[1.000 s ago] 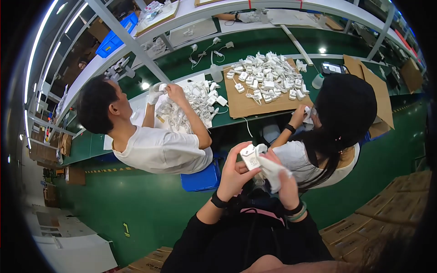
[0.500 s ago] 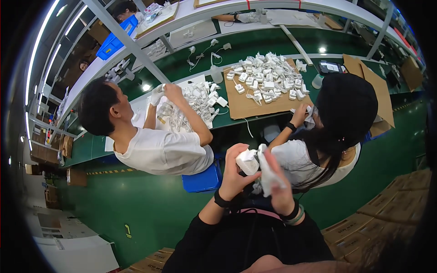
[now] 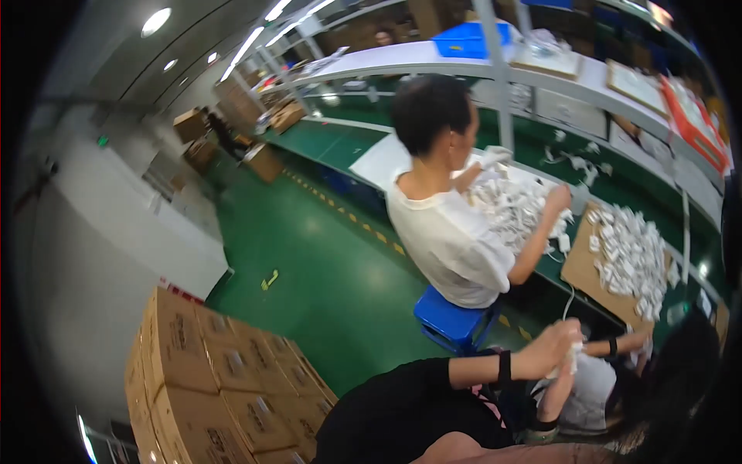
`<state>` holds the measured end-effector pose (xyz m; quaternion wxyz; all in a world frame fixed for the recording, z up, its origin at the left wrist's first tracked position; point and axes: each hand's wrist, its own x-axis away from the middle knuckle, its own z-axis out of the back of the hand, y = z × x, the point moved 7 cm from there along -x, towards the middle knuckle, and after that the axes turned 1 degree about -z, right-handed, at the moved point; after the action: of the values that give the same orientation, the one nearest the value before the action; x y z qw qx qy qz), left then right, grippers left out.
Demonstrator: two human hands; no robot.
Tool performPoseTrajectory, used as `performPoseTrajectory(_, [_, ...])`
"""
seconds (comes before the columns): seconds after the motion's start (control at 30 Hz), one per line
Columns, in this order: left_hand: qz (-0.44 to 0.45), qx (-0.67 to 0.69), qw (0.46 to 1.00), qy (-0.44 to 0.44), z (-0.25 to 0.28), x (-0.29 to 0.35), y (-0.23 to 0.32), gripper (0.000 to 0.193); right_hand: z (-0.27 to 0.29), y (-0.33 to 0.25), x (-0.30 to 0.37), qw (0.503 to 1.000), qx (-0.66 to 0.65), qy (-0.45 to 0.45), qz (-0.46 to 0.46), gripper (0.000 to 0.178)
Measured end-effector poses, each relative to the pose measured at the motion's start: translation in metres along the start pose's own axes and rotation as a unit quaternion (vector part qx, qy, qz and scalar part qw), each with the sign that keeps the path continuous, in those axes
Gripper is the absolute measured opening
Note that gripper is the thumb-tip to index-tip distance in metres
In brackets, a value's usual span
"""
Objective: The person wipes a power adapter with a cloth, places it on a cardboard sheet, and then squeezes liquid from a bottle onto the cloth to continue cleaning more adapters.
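Left hand [image 3: 558,338]: fingers curled closed around a small white plastic charger-like piece [image 3: 573,354], held at chest height just in front of the body, low right in the view. Black band on the left wrist. Right hand [image 3: 570,370]: lies just below and against the same white piece; motion blur, so whether its fingers are closed cannot be told. Dark band on the right forearm near the elbow.

Just right of the hands: a seated person in a pale top, dark hair [image 3: 680,363].

Beyond: a second person in a white T-shirt [image 3: 452,243] sits on one blue plastic stool [image 3: 452,321], both arms reaching into a heap of white corded adapters [image 3: 514,209] on the green workbench [image 3: 340,143]. One flat brown cardboard sheet [image 3: 587,271] beside it carries a second heap of white adapters [image 3: 630,259]; count not legible.

Packages: stack of brown cardboard cartons [image 3: 209,371] at lower left, roughly ten faces visible, each with a dark printed patch. One blue plastic bin [image 3: 471,39] on the upper shelf. One small yellow mark [image 3: 269,279] on the green floor.
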<state>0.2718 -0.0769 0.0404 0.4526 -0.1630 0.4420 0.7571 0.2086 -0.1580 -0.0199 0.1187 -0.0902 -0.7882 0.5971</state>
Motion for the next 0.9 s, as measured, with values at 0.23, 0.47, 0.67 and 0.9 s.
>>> performPoseTrajectory(0.23, [0.101,0.101,0.99,0.012,0.01,-0.005,-0.008,0.051,0.003,0.007,0.0,0.996,-0.067,0.043,-0.039,0.044])
performPoseTrajectory(0.47, [0.185,0.208,0.954,-0.11,0.028,0.0,-0.048,0.064,0.07,0.021,0.008,0.991,0.002,0.132,0.026,0.047])
performPoseTrajectory(0.67, [0.182,0.29,0.936,-0.086,-0.004,0.01,-0.029,0.076,-0.014,-0.08,0.01,0.953,0.194,0.078,0.221,0.051])
performPoseTrajectory(0.9, [0.245,0.333,0.901,-0.131,-0.016,0.003,-0.019,0.085,-0.034,-0.085,0.022,0.853,0.454,-0.044,0.253,0.042])
